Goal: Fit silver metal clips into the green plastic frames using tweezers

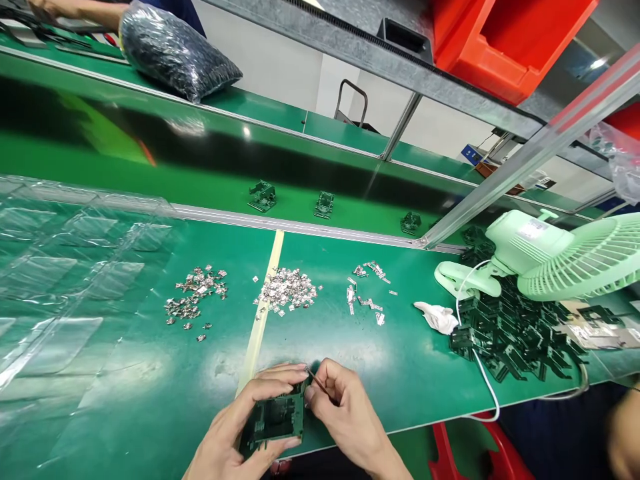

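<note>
My left hand (240,427) is closed around a dark green plastic housing (280,419) with an open hollow centre, held over the front edge of the green table. Beside its upper right corner, my right hand (345,410) pinches a thin dark tool (320,383), whose kind I cannot make out. The tool's tip is at the housing's edge by my left fingertips. Farther back on the table lie a pile of small shiny metal parts (290,289), a second pile of metal pieces (200,287) to the left, and scattered flat metal strips (367,300) to the right.
Clear plastic trays (75,267) cover the left side. Several green housings (324,204) sit on the belt (210,177) behind. At right are a pale green fan (530,253), a heap of housings (510,333), a white cloth (436,317) and a metal post (500,160).
</note>
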`<move>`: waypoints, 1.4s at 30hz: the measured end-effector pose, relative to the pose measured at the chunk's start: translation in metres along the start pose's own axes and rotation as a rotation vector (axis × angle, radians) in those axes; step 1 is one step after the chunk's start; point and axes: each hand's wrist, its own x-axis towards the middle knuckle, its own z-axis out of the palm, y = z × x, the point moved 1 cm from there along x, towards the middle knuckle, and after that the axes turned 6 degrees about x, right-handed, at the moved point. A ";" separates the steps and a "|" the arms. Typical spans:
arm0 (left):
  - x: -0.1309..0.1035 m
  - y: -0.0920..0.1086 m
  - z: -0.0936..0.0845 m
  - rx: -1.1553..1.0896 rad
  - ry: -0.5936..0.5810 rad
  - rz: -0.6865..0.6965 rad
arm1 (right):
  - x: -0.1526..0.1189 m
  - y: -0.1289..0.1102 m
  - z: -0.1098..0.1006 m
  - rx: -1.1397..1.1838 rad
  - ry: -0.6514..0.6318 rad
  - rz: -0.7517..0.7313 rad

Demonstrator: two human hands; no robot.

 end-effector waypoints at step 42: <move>0.002 -0.017 0.010 0.009 0.231 -0.363 | 0.056 -0.021 -0.030 -0.871 0.146 -0.514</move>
